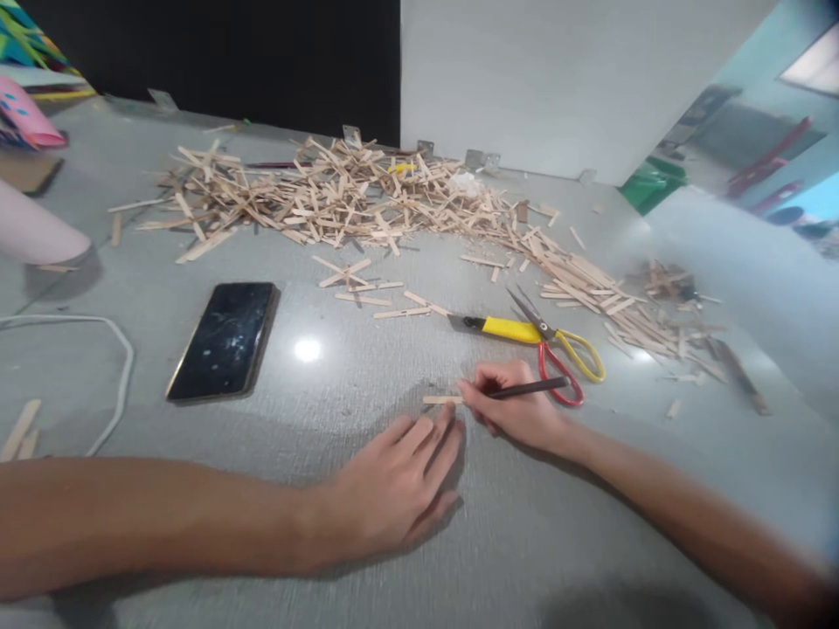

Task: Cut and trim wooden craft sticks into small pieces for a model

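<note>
A short flat wooden craft stick [440, 400] lies on the grey table between my hands. My left hand [406, 472] rests low over the tabletop, its fingers stretched out and a fingertip touching the stick. In my right hand [515, 406] a dark pencil [534, 387] is gripped, its back end pointing right; its tip is hidden by the fingers, near the stick's right end. Just beyond the right hand lie scissors [544, 332] with one red and one yellow handle loop. A yellow-handled cutter [508, 329] lies against them.
Behind is a broad heap of craft sticks [341, 196], trailing off to the right. A black phone [226, 341] and a white cable [124, 349] lie on the left, near a pale pink cylinder [39, 223]. An upright white panel [524, 79] borders the back.
</note>
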A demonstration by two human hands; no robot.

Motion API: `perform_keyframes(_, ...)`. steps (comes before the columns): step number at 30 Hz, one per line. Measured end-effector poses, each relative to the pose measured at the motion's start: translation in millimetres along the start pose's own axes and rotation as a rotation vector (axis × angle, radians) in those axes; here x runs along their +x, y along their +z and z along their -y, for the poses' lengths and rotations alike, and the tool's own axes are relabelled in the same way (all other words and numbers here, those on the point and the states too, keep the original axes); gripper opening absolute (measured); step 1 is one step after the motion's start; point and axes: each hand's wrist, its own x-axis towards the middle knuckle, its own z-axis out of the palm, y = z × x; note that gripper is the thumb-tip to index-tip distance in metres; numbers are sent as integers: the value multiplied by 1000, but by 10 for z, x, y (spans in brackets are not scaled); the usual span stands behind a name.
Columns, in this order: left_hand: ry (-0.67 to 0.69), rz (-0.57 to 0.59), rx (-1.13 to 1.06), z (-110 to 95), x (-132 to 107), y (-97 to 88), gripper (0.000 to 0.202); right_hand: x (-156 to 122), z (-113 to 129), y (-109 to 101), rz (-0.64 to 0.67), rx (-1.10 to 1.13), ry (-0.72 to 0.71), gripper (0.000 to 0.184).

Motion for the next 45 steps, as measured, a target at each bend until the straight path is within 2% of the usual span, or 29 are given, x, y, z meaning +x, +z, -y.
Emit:
perform_keyframes(4, 25, 19, 12, 12, 24, -21, 60, -8, -10, 2, -3, 17, 16, 45)
perform_keyframes(8, 8, 155, 37, 1, 29, -71, 61, -15, -20, -9, 11, 14, 19, 45)
perform_keyframes(10, 8, 185, 34, -6, 25, -87, 62, -16, -24, -12, 4, 7, 15, 46)
perform_keyframes(32, 8, 182, -2, 3, 24, -53, 62, -21, -37, -2, -5, 20, 20, 49)
perform_keyframes(45, 14, 180, 3, 5, 32, -67, 61, -20, -9, -21, 13, -30, -28, 47)
